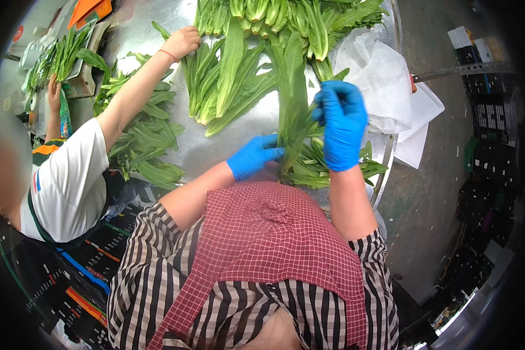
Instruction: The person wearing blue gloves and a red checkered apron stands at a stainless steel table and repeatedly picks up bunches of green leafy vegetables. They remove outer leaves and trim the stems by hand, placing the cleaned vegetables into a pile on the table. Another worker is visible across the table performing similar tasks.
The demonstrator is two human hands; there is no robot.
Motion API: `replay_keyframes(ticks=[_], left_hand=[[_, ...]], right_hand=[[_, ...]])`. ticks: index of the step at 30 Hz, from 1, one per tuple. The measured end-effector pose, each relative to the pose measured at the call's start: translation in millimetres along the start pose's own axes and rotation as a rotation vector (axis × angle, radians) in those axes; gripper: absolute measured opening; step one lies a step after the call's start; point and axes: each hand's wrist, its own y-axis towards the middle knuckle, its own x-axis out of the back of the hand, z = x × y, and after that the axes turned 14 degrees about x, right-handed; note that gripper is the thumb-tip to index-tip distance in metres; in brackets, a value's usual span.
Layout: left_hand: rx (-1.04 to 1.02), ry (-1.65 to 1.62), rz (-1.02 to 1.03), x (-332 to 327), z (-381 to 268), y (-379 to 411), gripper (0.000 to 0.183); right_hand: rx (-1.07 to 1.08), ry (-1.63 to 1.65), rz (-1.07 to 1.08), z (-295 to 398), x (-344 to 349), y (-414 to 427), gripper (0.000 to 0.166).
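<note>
My left hand (256,158), in a blue glove, grips a bunch of long-leaf lettuce (293,96) near its lower end. The bunch stands up in front of my apron, its long leaves pointing away from me. My right hand (343,127), gloved in the same blue, is raised at the bunch's right side. Its bent fingertips pinch the edge of a leaf there; the exact grip is partly hidden. Loose lettuce leaves (310,168) lie below and between my hands. Just beyond, several lettuce bunches (227,83) rest on the metal table (179,140).
Stacked lettuce (262,13) lines the table's far side. A white plastic sheet (372,78) lies at the right edge. A co-worker's arm (135,92) reaches across a leaf pile (148,135) on my left. Behind that stands a weighing scale (83,70) with greens on it.
</note>
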Motion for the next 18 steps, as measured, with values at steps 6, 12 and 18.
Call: replay_keyframes(ticks=[6,12,18], left_hand=[[-0.059,-0.169,0.091,7,0,-2,0.04],[-0.11,-0.235,0.096,4,-7,-5,0.042],[-0.119,-0.282,0.076,10,-5,-1,0.041]], right_hand=[[0.142,-0.031,-0.179,8,66,4,0.014],[-0.144,-1.062,0.249,-55,166,-26,0.038],[-0.127,-0.759,0.376,-62,116,-67,0.066]])
